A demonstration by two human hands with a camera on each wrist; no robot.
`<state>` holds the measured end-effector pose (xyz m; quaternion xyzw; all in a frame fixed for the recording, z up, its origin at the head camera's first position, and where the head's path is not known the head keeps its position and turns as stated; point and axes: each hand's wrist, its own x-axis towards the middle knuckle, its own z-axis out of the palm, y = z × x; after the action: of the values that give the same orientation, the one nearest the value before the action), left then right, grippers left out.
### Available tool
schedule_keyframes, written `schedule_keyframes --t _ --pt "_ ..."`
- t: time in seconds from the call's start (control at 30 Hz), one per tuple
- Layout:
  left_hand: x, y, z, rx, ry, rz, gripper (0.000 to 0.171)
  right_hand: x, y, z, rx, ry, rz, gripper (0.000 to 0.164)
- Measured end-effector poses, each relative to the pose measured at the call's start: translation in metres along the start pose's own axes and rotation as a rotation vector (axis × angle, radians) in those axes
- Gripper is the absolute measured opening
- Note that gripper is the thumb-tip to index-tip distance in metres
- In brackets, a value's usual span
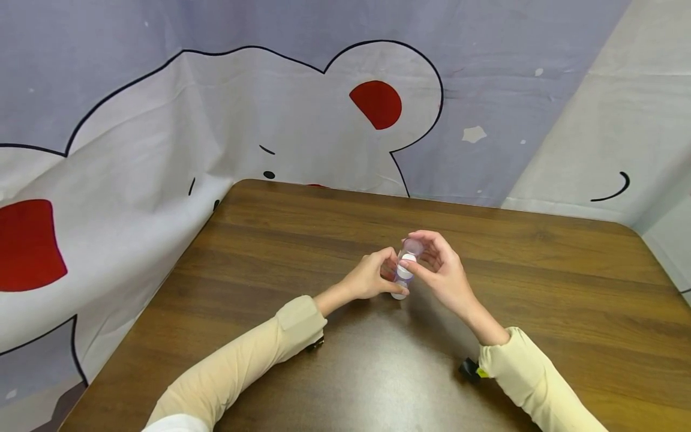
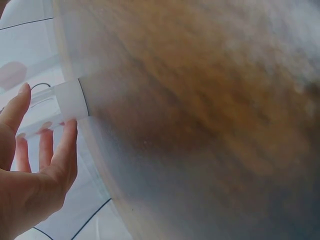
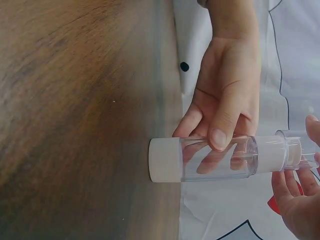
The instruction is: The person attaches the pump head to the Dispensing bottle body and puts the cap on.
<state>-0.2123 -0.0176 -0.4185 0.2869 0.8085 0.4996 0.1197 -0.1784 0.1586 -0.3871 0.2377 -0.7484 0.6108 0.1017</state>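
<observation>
A slim clear bottle with a white base and a white collar stands upright between both hands, its base right at the tabletop. My left hand grips the clear body, thumb on one side and fingers showing through the plastic from behind. Higher up, my right hand holds the clear cap at the bottle's top between thumb and fingers. The cap surrounds a white inner part. In the left wrist view, the left hand is beside the white base.
The brown wooden table extends around both hands. Behind it and along its left side hangs a printed cloth with white bear shapes. Dark wrist gear shows beneath the right sleeve.
</observation>
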Motion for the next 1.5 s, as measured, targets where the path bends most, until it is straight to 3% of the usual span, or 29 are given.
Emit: schedule_keyframes --t 0.53,1.5 --pt "0.0 0.001 0.0 0.005 0.005 0.01 0.04 -0.005 0.004 0.0 -0.063 0.007 0.005 0.044" --pt "-0.001 0.001 0.0 -0.015 0.009 0.004 0.04 -0.008 0.011 0.004 -0.062 -0.03 0.041 0.044"
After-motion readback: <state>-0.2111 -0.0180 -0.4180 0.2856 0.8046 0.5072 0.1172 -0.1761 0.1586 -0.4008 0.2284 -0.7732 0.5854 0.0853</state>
